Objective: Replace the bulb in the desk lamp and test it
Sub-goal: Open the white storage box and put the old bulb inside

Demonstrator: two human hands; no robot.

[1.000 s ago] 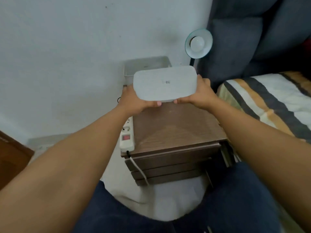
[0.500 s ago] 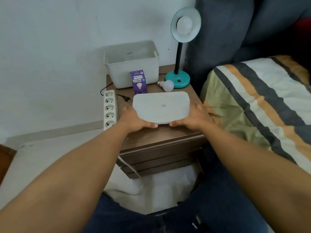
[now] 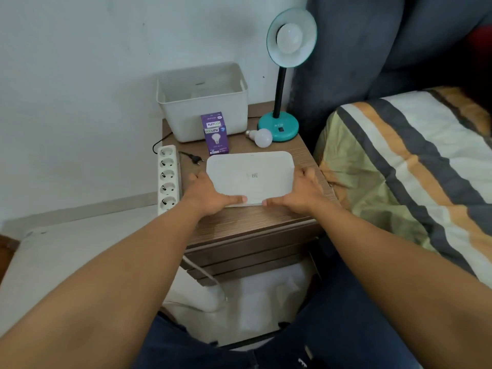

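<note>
Seemingly little is done: low in the frame's centre, the left hand (image 3: 210,194) and right hand (image 3: 298,194) clasp a flat white lid (image 3: 250,178) by its ends on the nightstand (image 3: 253,225), thumbs on top. Beyond their fingertips lie a loose bulb (image 3: 262,137) and boxed bulb (image 3: 215,134). Farther up, the desk lamp (image 3: 288,49) holds a bulb, its plug (image 3: 195,159) unplugged.

A pale wall (image 3: 80,75) (faintly scuffed) rises behind a brown wood nightstand (image 3: 239,230). The floor (image 3: 66,249) is light, with a skirting along the wall. To the right stands a bed (image 3: 412,169) with a striped cover and dark grey headboard (image 3: 386,49).
</note>
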